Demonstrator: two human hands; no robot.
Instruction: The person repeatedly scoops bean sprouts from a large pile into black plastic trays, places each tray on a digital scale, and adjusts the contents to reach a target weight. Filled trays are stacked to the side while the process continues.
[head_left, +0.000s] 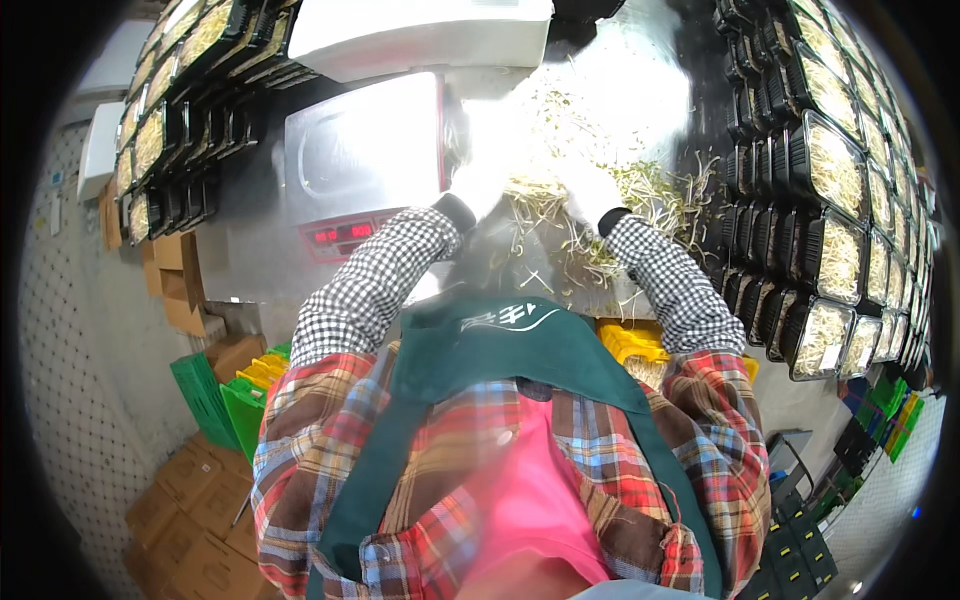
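Loose bean sprouts (649, 191) lie in a spread heap on the shiny metal table (487, 277) in front of me. My left hand (478, 187) and my right hand (589, 193) look white, perhaps gloved, and reach into the sprouts from either side. A bunch of sprouts (535, 189) lies between them, touching my right hand. Strong glare washes out the fingers of both hands, so their grip is hidden. Just left of my left hand stands a digital scale (364, 142) with a bare metal pan and a lit red display.
Black trays packed with sprouts (834, 169) are stacked high on the right; more trays (154, 139) stand at left. A white foam box (420, 37) sits behind the scale. Yellow crates (634, 341) are under the table edge. Green crates (202, 397) and cardboard (199, 517) lie lower left.
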